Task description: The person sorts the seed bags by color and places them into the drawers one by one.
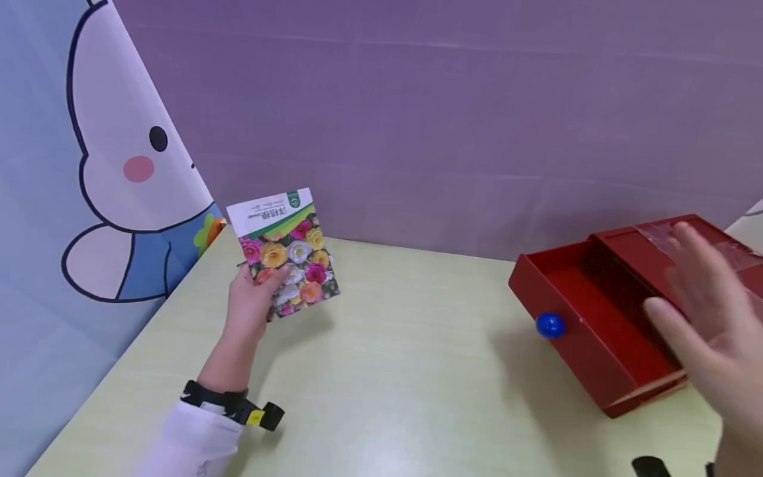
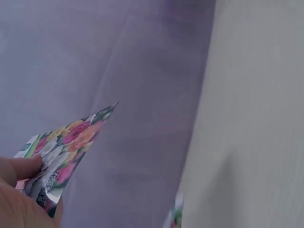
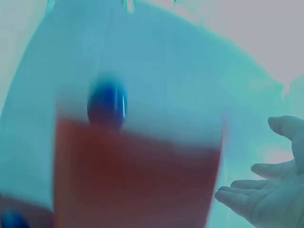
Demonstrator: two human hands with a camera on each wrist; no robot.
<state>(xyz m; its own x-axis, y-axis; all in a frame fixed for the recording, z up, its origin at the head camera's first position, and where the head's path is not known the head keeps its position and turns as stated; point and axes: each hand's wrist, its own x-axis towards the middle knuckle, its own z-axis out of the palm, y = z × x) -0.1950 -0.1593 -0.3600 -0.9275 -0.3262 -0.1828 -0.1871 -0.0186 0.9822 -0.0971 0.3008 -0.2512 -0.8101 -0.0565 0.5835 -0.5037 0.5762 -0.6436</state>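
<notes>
My left hand (image 1: 253,301) pinches a flower seed packet (image 1: 292,232) between thumb and fingers, over the back left of the table. Colourful blooms cover its lower part, with a white and green band along the top. In the left wrist view, the thumb presses on the printed face of the packet (image 2: 76,137). My right hand (image 1: 715,324) holds nothing, its fingers extended, and overlaps the right part of a red box (image 1: 697,232) in the head view. The box's drawer (image 1: 590,344) is pulled out, showing a bare red inside and a blue round knob (image 1: 550,325) on its front.
A pale wooden table (image 1: 405,371) lies under everything. Behind it hangs a purple cloth (image 1: 417,132); a blue cloth with a cartoon figure (image 1: 137,132) hangs at the left. Clear tape (image 1: 656,237) crosses the box top. The right wrist view is blurred and tinted.
</notes>
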